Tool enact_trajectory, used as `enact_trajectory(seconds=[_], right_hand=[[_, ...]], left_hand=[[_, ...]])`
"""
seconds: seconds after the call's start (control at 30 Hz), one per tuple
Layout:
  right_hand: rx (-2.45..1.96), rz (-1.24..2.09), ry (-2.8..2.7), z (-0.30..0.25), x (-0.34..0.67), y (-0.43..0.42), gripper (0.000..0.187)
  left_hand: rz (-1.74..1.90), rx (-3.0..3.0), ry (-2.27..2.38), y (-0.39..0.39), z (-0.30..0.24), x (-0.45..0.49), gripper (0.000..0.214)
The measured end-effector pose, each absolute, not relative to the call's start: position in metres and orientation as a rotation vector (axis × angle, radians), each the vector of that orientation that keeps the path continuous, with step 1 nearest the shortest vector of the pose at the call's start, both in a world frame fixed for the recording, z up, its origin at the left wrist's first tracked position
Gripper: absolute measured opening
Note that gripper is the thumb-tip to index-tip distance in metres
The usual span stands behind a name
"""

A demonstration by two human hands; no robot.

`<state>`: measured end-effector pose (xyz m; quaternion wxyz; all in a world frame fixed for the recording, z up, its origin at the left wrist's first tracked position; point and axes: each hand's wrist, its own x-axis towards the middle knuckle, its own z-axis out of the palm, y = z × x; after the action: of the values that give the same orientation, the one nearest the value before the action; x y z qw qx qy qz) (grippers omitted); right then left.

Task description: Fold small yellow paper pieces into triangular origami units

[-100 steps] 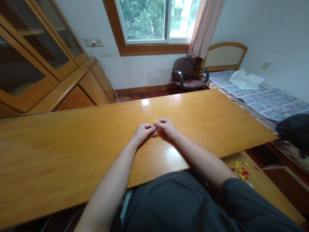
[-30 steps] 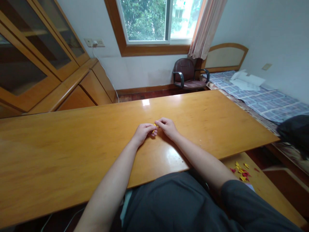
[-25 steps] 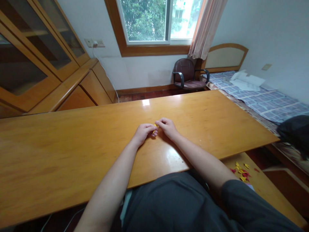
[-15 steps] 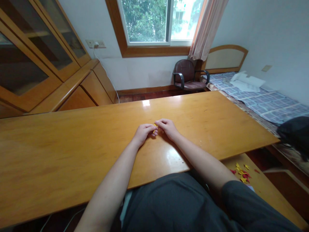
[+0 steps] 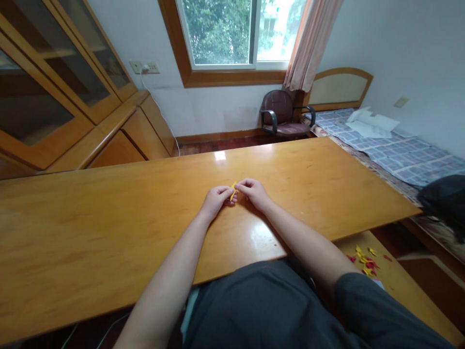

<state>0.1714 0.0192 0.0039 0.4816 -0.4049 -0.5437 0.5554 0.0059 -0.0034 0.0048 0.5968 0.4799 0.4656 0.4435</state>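
Between my two hands is a small piece of folded yellow paper, held just above the wooden table. My left hand pinches its lower left part between thumb and fingers. From the other side, my right hand is closed with thumb and fingertip on the paper's right edge. The piece is narrow and pointed, with one tip sticking up and another down. Its finer folds are too small to make out, and my fingers hide part of it.
Several small yellow and red folded paper pieces lie on a lower wooden surface at the right. A brown armchair stands beyond the table, a bed to the right, and a glass-fronted cabinet at the left.
More of the yellow paper shows now, its tip rising above my fingers. My right fingers have shifted slightly along it; both arms are almost where they were.
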Motion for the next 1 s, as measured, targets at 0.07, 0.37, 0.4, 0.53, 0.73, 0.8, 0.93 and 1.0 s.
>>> enact_trajectory(seconds=[0.07, 0.37, 0.4, 0.53, 0.73, 0.8, 0.93, 1.0], right_hand=[[-0.984, 1.349, -1.336, 0.0023, 0.1719, 0.0199, 0.029], [-1.023, 1.311, -1.381, -0.0001, 0.1735, 0.0207, 0.031], [-1.025, 1.313, -1.382, 0.0004, 0.1734, 0.0208, 0.031], [-1.034, 1.355, -1.393, 0.0041, 0.1725, 0.0204, 0.036], [-0.998, 1.398, -1.426, 0.0062, 0.1719, 0.0201, 0.039], [-1.004, 1.397, -1.425, 0.0048, 0.1723, 0.0204, 0.038], [-0.996, 1.392, -1.414, 0.0018, 0.1730, 0.0217, 0.035], [-0.998, 1.383, -1.401, 0.0004, 0.1728, 0.0224, 0.035]], left_hand=[[1.062, 1.171, 1.115, -0.0024, 0.0038, 0.0050, 0.038], [1.138, 1.307, 1.202, -0.0012, 0.0031, 0.0016, 0.037], [1.142, 1.324, 1.211, -0.0015, 0.0036, 0.0018, 0.038], [1.187, 1.342, 1.227, -0.0012, 0.0057, 0.0025, 0.037], [1.239, 1.298, 1.220, 0.0008, 0.0057, 0.0027, 0.036], [1.226, 1.274, 1.206, 0.0010, 0.0046, 0.0027, 0.036], [1.198, 1.247, 1.168, 0.0011, 0.0023, 0.0022, 0.038], [1.184, 1.251, 1.162, 0.0009, 0.0021, 0.0018, 0.038]])
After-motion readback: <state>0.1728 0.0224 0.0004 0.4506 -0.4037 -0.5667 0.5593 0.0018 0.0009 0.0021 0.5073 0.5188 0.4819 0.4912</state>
